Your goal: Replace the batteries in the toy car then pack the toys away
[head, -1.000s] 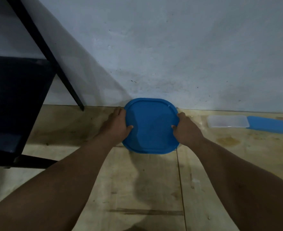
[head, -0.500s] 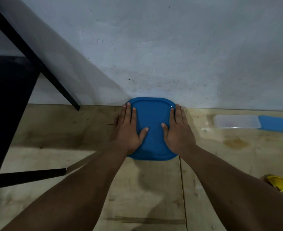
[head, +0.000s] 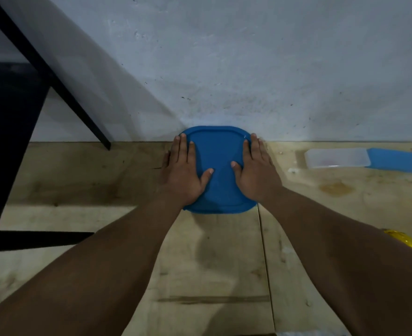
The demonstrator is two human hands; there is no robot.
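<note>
Unmoved since 0.5s | both palms flat | blue lid (head: 218, 166) level, squarish

A second ago the left hand (head: 184, 174) and right hand (head: 255, 172) gripped the blue lid (head: 218, 154) by its left and right edges, fingers curled round the rim; now both lie flat on top of it, palms down, fingers stretched toward the wall, thumbs pointing inward and close together. A yellow wrapper (head: 402, 238) has come into view at the floor's right edge
</note>
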